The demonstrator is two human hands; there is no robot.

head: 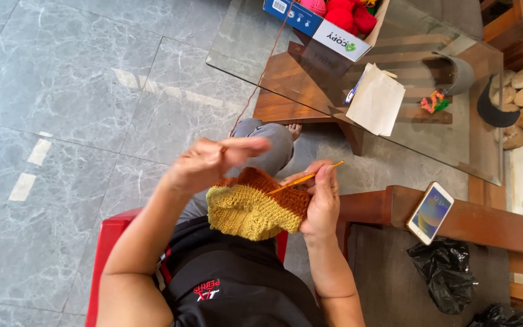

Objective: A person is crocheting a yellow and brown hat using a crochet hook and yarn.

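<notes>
— Yellow and brown crochet piece (254, 206): where is it?
— Just left of the right hand (322, 203), whose fingers pinch an orange hook (305, 178). Left hand (210, 160) above it, fingers closed on brown yarn (260, 79).

**Count of things in view**

Two bare hands: the left hand (207, 162) and the right hand (321, 203). One mustard-and-rust crocheted piece (254, 206). One thin orange crochet hook (305, 178). One smartphone with a lit screen (430, 212). One open cardboard box (322, 27), showing at least three red yarn balls (347, 15) and one pink. One red plastic chair (109, 242). Two black plastic bags (446, 272).
</notes>
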